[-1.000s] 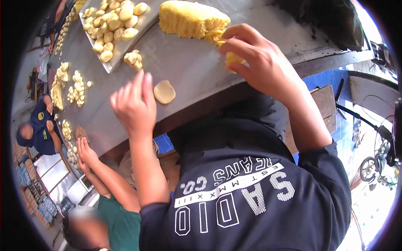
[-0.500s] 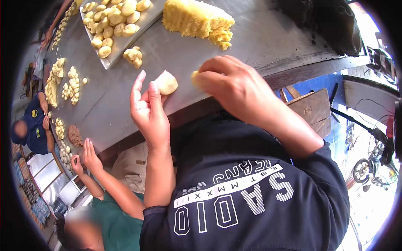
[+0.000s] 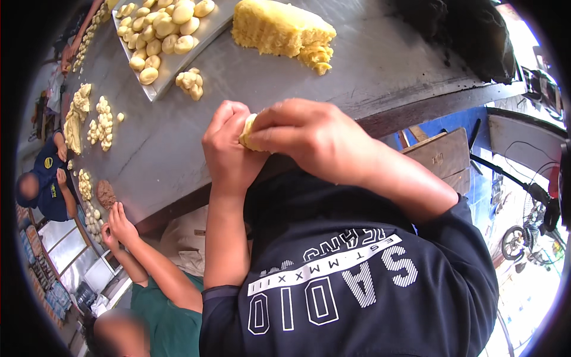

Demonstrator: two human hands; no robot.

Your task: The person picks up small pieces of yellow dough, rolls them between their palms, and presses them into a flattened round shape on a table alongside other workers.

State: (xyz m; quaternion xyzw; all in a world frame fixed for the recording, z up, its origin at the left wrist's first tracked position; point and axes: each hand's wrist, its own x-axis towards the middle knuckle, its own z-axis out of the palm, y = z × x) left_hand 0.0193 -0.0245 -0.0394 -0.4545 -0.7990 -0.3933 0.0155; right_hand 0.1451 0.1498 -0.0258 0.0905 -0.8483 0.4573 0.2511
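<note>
Above the near edge of the metal table, my two hands meet. My left hand (image 3: 228, 146) is curled round a pale piece of dough, now mostly hidden by the fingers. Pressed against it, a lump of yellow filling (image 3: 245, 138) shows between the hands, pinched by the fingers of my right hand (image 3: 312, 134). Beyond them lies a big crumbly yellow block (image 3: 276, 30) with a torn near end, of the same colour as the lump. A small cluster of pale dough pieces (image 3: 190, 83) sits to the left of it.
A metal tray (image 3: 172, 80) heaped with smooth dough balls (image 3: 163, 27) stands at the far left. Several dough pieces (image 3: 102, 125) and a brown lump (image 3: 106, 193) lie further left. Two co-workers' hands (image 3: 122, 226) (image 3: 61, 160) work there. A black plastic bag (image 3: 458, 35) lies far right.
My right hand has moved left with the yellow lump and met the left hand. My left fingers, spread before around the dough, have closed in.
</note>
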